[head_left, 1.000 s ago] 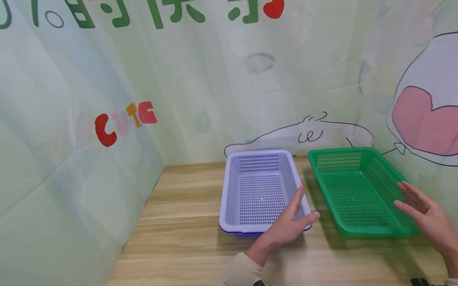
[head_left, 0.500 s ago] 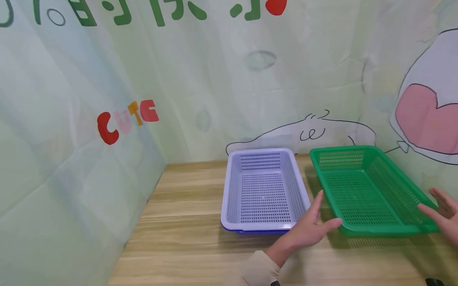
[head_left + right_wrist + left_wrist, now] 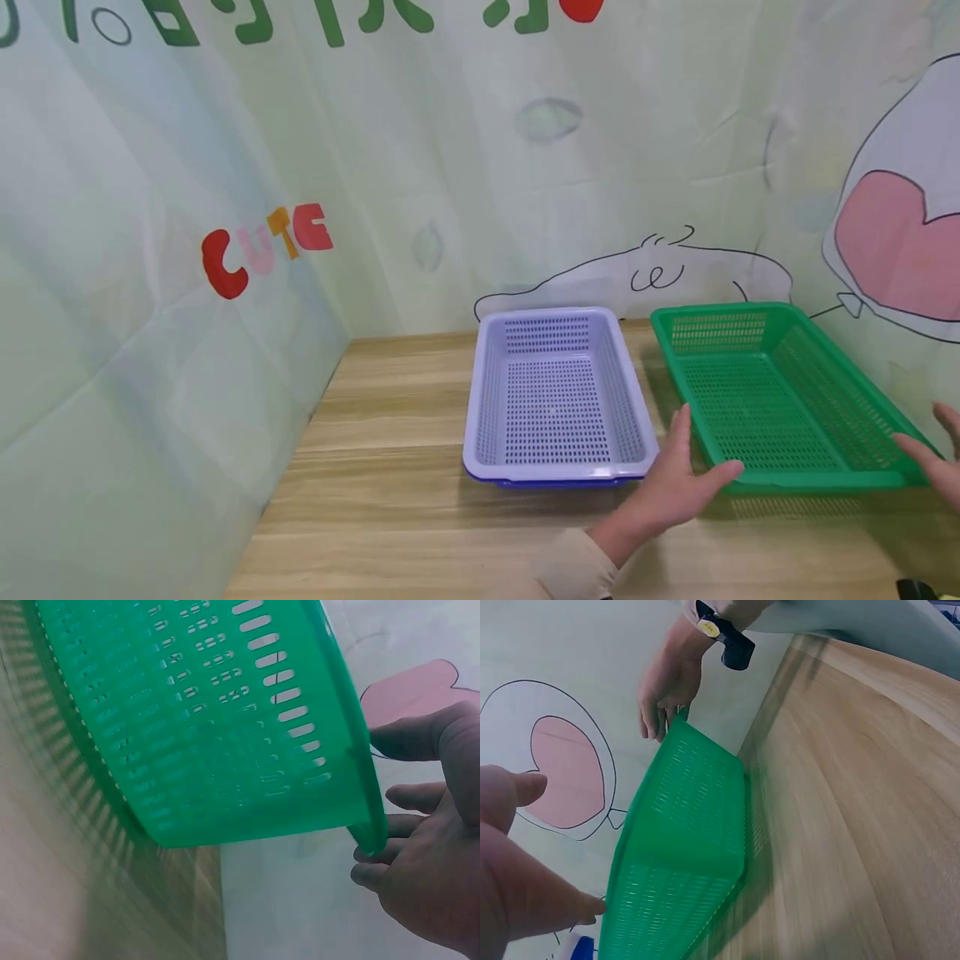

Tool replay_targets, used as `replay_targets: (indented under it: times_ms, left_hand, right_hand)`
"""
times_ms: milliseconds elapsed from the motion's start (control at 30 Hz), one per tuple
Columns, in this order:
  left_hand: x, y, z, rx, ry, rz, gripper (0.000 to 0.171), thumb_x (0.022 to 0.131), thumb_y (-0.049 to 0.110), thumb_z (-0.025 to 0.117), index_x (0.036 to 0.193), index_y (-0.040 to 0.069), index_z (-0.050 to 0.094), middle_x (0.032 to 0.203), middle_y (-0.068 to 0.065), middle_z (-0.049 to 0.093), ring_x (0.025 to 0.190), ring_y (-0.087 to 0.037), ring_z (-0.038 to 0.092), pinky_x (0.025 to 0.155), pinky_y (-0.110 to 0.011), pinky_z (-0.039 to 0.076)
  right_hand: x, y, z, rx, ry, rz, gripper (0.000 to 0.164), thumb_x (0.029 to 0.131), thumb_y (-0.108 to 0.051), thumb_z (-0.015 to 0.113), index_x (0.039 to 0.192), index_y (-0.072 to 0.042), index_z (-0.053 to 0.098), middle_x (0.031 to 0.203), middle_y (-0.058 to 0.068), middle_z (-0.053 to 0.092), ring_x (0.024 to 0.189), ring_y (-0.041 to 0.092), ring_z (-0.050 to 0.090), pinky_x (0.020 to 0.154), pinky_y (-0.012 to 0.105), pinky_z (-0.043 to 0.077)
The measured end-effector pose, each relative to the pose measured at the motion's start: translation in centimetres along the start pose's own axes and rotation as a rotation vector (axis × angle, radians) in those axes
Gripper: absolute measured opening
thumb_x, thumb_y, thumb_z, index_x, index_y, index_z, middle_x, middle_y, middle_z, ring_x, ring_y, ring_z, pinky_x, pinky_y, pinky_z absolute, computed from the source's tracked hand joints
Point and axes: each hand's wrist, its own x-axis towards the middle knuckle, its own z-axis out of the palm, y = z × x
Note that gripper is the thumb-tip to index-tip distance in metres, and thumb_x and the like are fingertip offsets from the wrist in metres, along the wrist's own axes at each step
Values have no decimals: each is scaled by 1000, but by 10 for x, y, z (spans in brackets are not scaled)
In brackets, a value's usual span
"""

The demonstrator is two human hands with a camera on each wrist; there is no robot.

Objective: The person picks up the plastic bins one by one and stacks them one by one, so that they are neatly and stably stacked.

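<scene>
The green basket [image 3: 757, 408] sat at the lower right of the head view, on the wooden surface [image 3: 375, 467]. The left grip [image 3: 671, 487] was spread by its near left corner; the right grip [image 3: 435, 870], at frame right, hung loosely spread about the near right corner. A lavender basket [image 3: 555, 408] stood at lower centre.

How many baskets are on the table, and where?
2 plainly visible: the lavender basket in the middle of the head view, the green basket to its right. A blue edge under the lavender one may be another, mostly hidden.
</scene>
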Motion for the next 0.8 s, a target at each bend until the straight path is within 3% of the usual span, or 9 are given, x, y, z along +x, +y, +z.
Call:
replay_targets:
  times_ms: [200,367,467,567,700,800]
  left_hand:
    - [6,-4,11,4,73,-41,87,93,39,69,161,18,18,164,-8,19,148,-22,21,117,-37,26]
    - [6,-9,17,17,52,-51,86,93,42,69,161,26,19,164,-5,21,147,-23,25,116,-41,29]
    - [7,-12,21,8,37,-58,85,94,42,68,161,28,19,163,-4,22,147,-22,26,116,-42,29]
    - [7,-15,25,1,23,-67,83,94,42,67,161,29,19,163,-5,24,147,-22,26,116,-42,29]
    - [9,-18,28,1,6,-65,81,95,43,65,161,29,19,163,-4,24,147,-22,25,116,-42,28]
    - [10,-21,29,0,2,-57,80,96,41,64,161,29,19,163,-1,24,148,-21,24,117,-42,27]
  right_hand:
    - [-7,-12,-5,6,-56,88,77,104,-28,50,156,7,4,161,31,0,148,42,-3,118,57,-1]
    - [-13,-12,-6,-29,-65,195,79,103,-33,53,158,0,6,162,27,2,148,45,3,117,60,7]
    - [-19,-17,-5,-33,-32,206,80,100,-35,57,160,-5,12,163,25,10,149,42,7,118,58,10]
    - [-29,-43,-8,-27,-24,240,79,99,-37,58,160,-10,16,164,22,11,149,42,7,119,57,9]
    - [-43,-94,-17,-24,-43,277,76,100,-35,55,159,-5,18,163,26,10,148,47,7,119,57,9]
    - [-50,-120,-21,31,-69,312,77,101,-35,52,159,-3,13,164,23,4,149,44,1,119,56,5]
